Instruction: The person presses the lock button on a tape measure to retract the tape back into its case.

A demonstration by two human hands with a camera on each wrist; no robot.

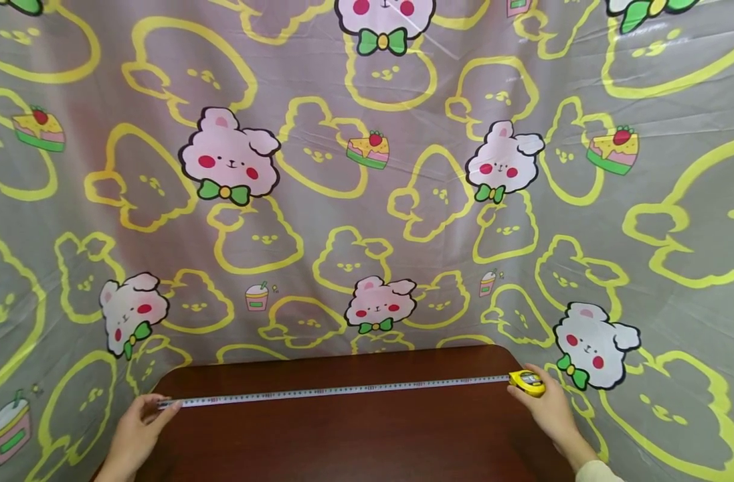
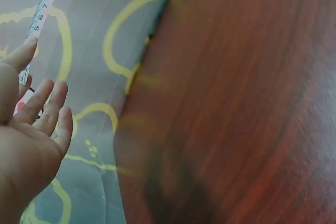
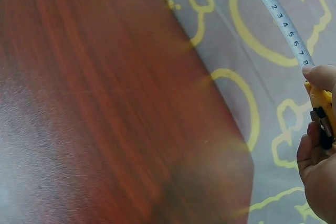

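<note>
A yellow tape measure (image 1: 528, 382) is held in my right hand (image 1: 550, 407), toward the right side of the table. Its white blade (image 1: 342, 390) is drawn out in a nearly straight line across to the left. At the blade's free end my left hand (image 1: 139, 428) pinches it between thumb and fingers. In the left wrist view the blade (image 2: 43, 10) runs up from the thumb, while the other fingers of that hand (image 2: 31, 150) spread loosely. Seen from the right wrist, the thumb lies by the case mouth where the blade (image 3: 283, 22) comes out, near the 68 mark.
Below the tape lies a dark reddish-brown wooden table (image 1: 354, 435) with rounded far corners. A grey curtain (image 1: 318, 214) printed with white rabbits and yellow outlines hangs behind it and along both sides.
</note>
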